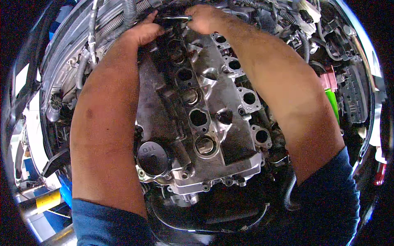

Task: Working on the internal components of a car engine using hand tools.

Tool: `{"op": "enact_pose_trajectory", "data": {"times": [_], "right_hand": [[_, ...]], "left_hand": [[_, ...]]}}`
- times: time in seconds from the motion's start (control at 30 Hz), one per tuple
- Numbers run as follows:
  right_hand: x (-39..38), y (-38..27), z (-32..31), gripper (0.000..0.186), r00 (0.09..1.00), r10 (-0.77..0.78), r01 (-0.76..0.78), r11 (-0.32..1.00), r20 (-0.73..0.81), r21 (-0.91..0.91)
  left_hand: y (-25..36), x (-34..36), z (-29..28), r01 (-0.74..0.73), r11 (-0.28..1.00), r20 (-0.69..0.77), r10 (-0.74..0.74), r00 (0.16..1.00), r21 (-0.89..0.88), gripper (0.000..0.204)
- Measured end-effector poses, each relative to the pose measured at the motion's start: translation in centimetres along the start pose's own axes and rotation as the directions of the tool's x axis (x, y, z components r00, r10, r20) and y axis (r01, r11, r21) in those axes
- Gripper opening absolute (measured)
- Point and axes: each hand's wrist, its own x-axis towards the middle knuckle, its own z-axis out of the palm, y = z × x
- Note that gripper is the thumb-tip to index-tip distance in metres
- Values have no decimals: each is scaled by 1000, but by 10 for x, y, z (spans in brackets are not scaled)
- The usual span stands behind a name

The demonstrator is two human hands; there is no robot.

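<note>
Both arms reach over a metal engine valve cover point(230, 92) to the far end of the engine. At the top centre, my right hand point(202, 19) is closed on the right end of a slim shiny metal hand tool point(175, 17), perhaps a wrench or ratchet. The tool lies crosswise, its left end lost in shadow. My left hand point(148, 31) rests by the cover's far left corner, near that end. Its thumb and a finger are spread apart, and the other fingers are hidden. A round dark filler cap point(152, 159) sits at the cover's near left corner.
Round spark plug wells point(206, 144) run along the cover's middle. Intake ports point(261, 136) line its right side. Corrugated hoses point(129, 16) crowd the far left. A thin cable conduit point(188, 229) curves along the near side. Bright green material point(332, 104) shows beyond my right arm.
</note>
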Motion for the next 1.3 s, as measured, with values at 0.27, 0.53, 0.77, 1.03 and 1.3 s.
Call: {"op": "enact_pose_trajectory", "data": {"times": [0.27, 0.53, 0.77, 1.03, 1.3], "right_hand": [[-9, -27, -54, 42, 953, 173, -189, 981, 247, 40], [-14, -23, -29, 43, 991, 123, -125, 991, 55, 38], [-20, -43, -54, 42, 980, 129, -134, 991, 152, 25], [-19, -55, -66, 51, 956, 209, -209, 978, 206, -18], [-19, -63, -59, 35, 991, 50, -44, 998, 121, -49]], "left_hand": [[5, -3, -2, -28, 999, -36, 27, 999, -39, 91], [19, -17, -5, 40, 958, -34, -51, 998, -283, 90], [17, -11, 4, 124, 927, -7, -135, 991, -355, 90], [85, -65, -40, 110, 929, 231, -201, 952, 354, 59], [109, -156, -24, 84, 977, -116, -62, 991, 197, 42]]}}
